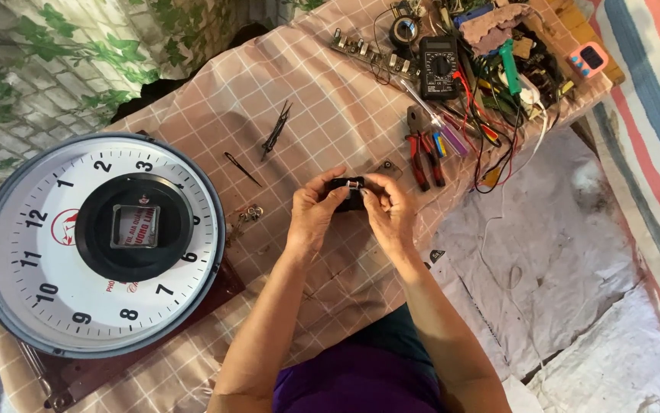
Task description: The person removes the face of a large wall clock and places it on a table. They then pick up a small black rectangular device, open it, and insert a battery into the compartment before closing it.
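- Head view, surface: table under a pink checked cloth, leaf-patterned wall far left.
- Small black clock module: mid-table, raised, pinched between left hand and right hand, fingers closed on its ends. Likely light, rigid, fragile; best held by the case edges.
- Left: large clock face. Far right: pliers, multimeter.

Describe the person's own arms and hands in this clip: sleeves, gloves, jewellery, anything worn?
Both arms are bare from the lower frame edge to the fingers: no sleeves show on the forearms, and there are no gloves. The left hand and right hand show no ring, watch or bracelet that I can make out. A purple garment covers the lap below.
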